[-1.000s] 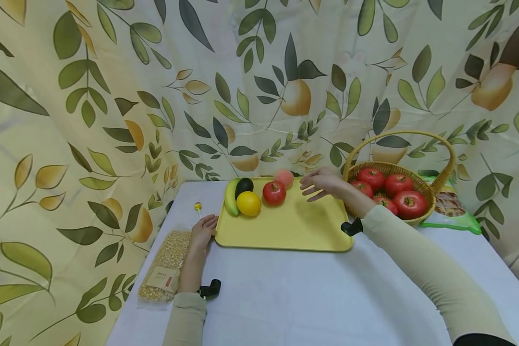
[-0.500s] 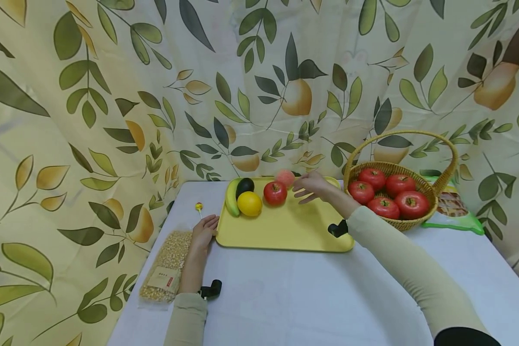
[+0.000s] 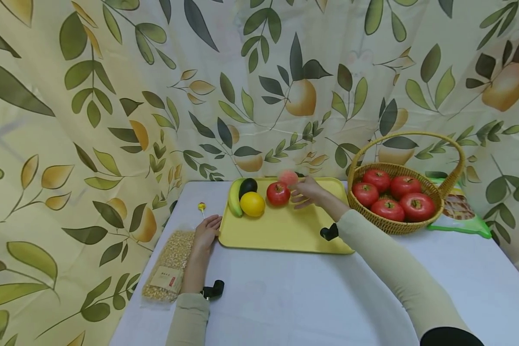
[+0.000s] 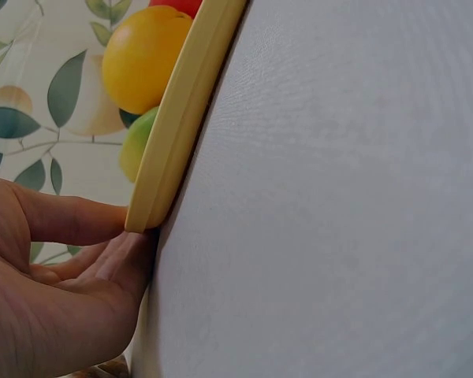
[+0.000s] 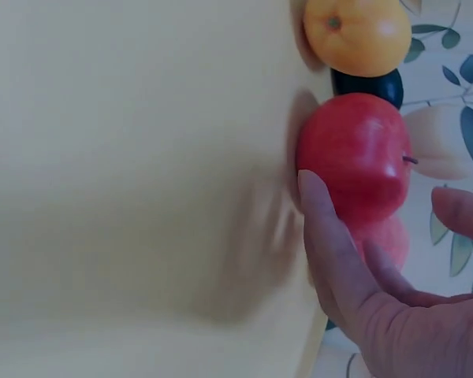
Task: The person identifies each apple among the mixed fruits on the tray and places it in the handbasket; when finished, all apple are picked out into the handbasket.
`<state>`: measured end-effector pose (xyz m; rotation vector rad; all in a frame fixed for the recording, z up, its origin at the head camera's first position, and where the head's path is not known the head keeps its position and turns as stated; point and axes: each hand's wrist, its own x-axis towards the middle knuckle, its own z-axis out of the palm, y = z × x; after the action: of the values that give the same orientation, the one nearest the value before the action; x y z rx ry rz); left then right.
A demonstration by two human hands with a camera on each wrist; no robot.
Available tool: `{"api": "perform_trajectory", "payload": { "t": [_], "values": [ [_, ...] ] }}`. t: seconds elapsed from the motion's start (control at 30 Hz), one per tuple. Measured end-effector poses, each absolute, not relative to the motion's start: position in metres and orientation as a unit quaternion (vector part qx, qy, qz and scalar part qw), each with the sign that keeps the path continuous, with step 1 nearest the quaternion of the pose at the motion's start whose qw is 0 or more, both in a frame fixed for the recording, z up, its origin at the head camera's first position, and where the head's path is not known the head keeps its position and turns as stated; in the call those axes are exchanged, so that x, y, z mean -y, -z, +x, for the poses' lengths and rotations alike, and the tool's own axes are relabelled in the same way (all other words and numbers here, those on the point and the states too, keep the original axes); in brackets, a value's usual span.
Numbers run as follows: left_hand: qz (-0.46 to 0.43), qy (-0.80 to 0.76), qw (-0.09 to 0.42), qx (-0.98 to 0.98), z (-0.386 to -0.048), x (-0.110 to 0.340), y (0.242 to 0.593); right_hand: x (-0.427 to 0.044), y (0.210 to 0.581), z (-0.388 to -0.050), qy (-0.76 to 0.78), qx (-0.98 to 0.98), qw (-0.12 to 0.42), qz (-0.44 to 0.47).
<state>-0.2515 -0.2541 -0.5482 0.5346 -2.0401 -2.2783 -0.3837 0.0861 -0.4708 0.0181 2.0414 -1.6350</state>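
Note:
On the yellow tray [image 3: 281, 235] lies a red apple [image 3: 278, 194], and my right hand [image 3: 308, 192] reaches it from the right. In the right wrist view, the fingers of this hand are extended and spread, one fingertip at the underside of the apple [image 5: 355, 150]; the thumb stands apart from it. Just behind the apple sits a pink peach [image 3: 288, 178]. My left hand [image 3: 206, 232] is at the tray's left edge. The left wrist view shows its thumb on the tray rim [image 4: 162, 173] and its fingers under it, pinching the edge.
A banana [image 3: 234, 199], a dark oval fruit [image 3: 248, 186] and a yellow-orange round fruit [image 3: 253, 204] lie on the tray's left. A wicker basket [image 3: 374, 223] of red apples stands right, before a green-edged bag [image 3: 463, 221]. A grain bag [image 3: 170, 259] and lollipop [image 3: 201, 206] lie left.
My right hand has moved left over the tray, from beside the basket to the red apple. My left hand stays at the tray edge. The view has shifted slightly.

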Motion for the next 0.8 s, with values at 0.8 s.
{"api": "perform_trajectory", "payload": {
  "t": [0.8],
  "values": [
    [0.168, 0.735, 0.024, 0.657, -0.252, 0.253, 0.548, -0.057, 0.500, -0.388, 0.705, -0.665, 0.210, 0.129]
  ]
}}
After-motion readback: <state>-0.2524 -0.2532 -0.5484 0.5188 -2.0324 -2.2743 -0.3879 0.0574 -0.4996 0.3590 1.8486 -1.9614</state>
